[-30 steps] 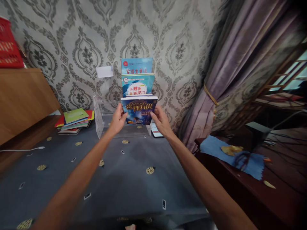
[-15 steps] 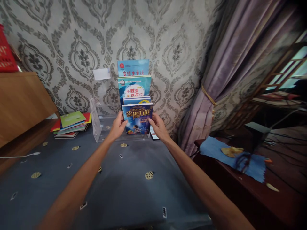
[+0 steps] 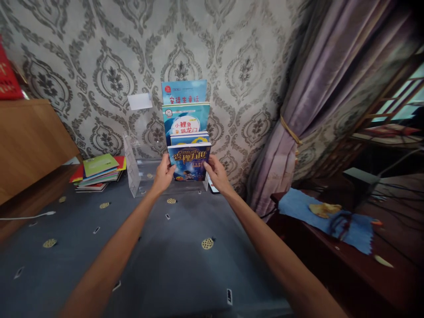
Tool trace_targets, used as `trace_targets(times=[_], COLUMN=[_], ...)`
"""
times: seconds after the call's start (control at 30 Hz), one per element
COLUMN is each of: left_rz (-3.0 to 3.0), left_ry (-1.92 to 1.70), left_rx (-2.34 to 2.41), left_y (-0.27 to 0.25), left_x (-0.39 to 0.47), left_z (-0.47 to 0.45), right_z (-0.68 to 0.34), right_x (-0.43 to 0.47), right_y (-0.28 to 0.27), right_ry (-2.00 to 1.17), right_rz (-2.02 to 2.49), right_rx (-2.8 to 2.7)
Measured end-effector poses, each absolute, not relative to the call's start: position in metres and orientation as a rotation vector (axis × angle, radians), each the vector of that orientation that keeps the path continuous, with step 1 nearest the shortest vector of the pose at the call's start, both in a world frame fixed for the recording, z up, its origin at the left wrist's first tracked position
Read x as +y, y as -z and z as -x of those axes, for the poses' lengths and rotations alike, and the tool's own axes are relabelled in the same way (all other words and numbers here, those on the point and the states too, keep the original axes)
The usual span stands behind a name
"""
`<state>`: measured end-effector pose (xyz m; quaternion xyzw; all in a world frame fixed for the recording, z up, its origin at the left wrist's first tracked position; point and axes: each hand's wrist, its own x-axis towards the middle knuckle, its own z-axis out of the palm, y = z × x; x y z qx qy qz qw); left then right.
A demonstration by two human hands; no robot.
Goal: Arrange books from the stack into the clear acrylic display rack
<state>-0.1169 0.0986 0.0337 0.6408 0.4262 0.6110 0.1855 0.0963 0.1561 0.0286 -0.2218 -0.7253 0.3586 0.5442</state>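
Observation:
Both my hands grip a dark blue book point(image 3: 188, 161) by its sides, its cover facing me and gold lettering across the top. My left hand point(image 3: 164, 173) is closed on the left edge, thumb on the cover. On the right edge, my right hand point(image 3: 216, 172) is closed the same way. Behind it, a teal book point(image 3: 187, 117) and a light blue book point(image 3: 184, 90) stand upright in steps in a clear acrylic rack point(image 3: 132, 170). The rack's left side holds no books. A blank white label point(image 3: 139, 101) is at its upper left.
A stack of books point(image 3: 99, 170) lies left of the rack. Partly behind my right hand is a phone point(image 3: 212, 187). A white cable point(image 3: 33, 216) crosses the cloth at left. Wooden furniture point(image 3: 33, 145), a purple curtain point(image 3: 285, 115) and a blue cloth point(image 3: 324, 216) flank the table.
The dark blue book's lower edge has risen a little and its cover tilts slightly more. Both hands keep their hold. The view has shifted slightly.

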Motion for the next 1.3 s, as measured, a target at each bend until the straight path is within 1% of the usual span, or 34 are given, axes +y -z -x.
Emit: trace_targets(times=[0.2,0.57,0.83,0.97,1.17,1.3], left_rz=[-1.803,-1.859,-1.841,-1.851,-1.832,-1.763], left_ry=[-1.704,-1.626,-1.636,-1.639,-1.723,-1.695], left_rx=[1.274,1.575,1.613,1.611,1.699,1.789], left_y=[-0.025,0.001,0.010,0.011,0.015,0.014], left_x=[0.099,0.109,0.111,0.111,0.109,0.108], left_z=[0.115,0.112,0.114,0.113,0.108,0.105], right_z=[-0.097,-0.100,-0.099,-0.098,-0.095,-0.088], right_x=[0.162,0.175,0.182,0.185,0.184,0.178], right_y=[-0.017,0.014,0.030,0.035,0.034,0.030], right_ry=[-0.775,-0.721,-0.630,-0.566,-0.363,-0.345], right_rz=[0.591,0.736,0.811,0.830,0.864,0.906], right_rx=[-1.721,-1.729,-1.735,-1.742,-1.751,-1.670])
